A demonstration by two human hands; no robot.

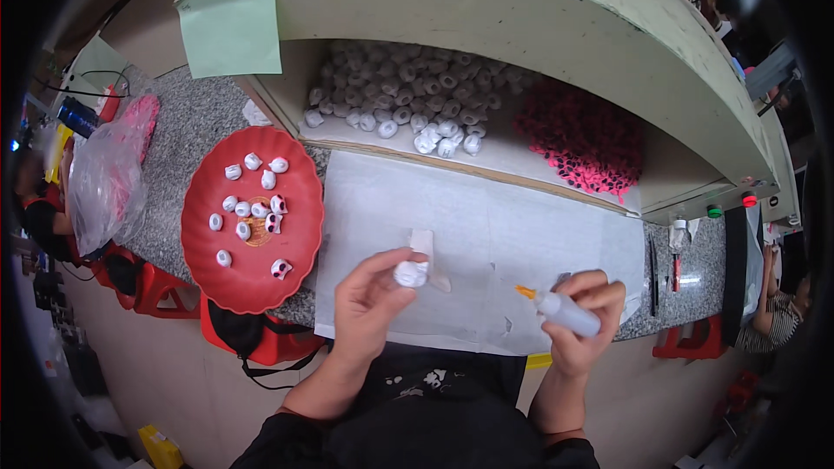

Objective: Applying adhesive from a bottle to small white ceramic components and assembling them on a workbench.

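Between the thumb and fingers of my left hand is a small white rounded piece, held above the white paper sheet. My right hand grips a small translucent squeeze bottle with an orange tip, which points left toward the piece but stays apart from it. Under the held piece lies a narrow white strip. Left of the sheet, a red scalloped tray carries several similar white pieces, a few with dark and pink eye spots.
The shelf ahead holds a heap of white pieces and a heap of pink-and-black bits. Green and red buttons sit at its right end. A plastic bag is at far left. Other people sit at both sides.
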